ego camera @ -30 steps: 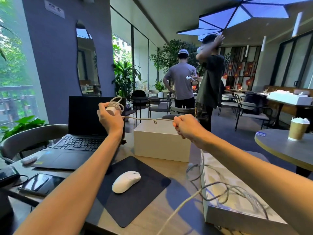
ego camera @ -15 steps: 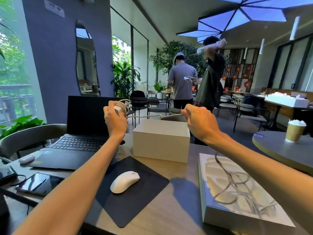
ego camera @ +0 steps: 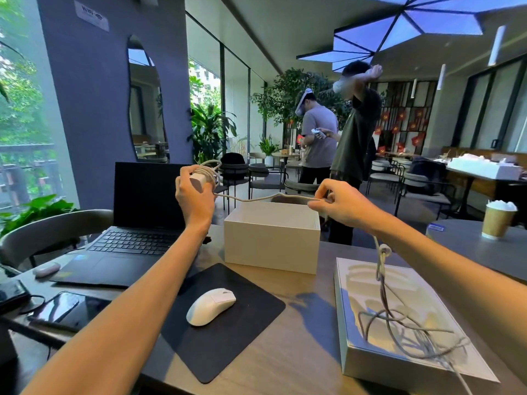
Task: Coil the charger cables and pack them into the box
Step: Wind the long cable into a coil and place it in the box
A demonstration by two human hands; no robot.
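Above the open box (ego camera: 271, 238), the left hand (ego camera: 194, 196) grips the charger brick (ego camera: 198, 180) with its coils while the right hand (ego camera: 346, 206) pinches the seemingly limp, light cable (ego camera: 256, 199), best guided near the brick.

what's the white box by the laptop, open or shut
Open: the white box has no lid on; its rim and inner wall show.

I get bright daylight from the windows (ego camera: 20, 109) on my left, and blue ceiling panels (ego camera: 405, 32) glow overhead. Soft bluish shadows fall across the table (ego camera: 299, 352). The wide lens bends the edges, and the hanging cable (ego camera: 384, 248) looks smeared.
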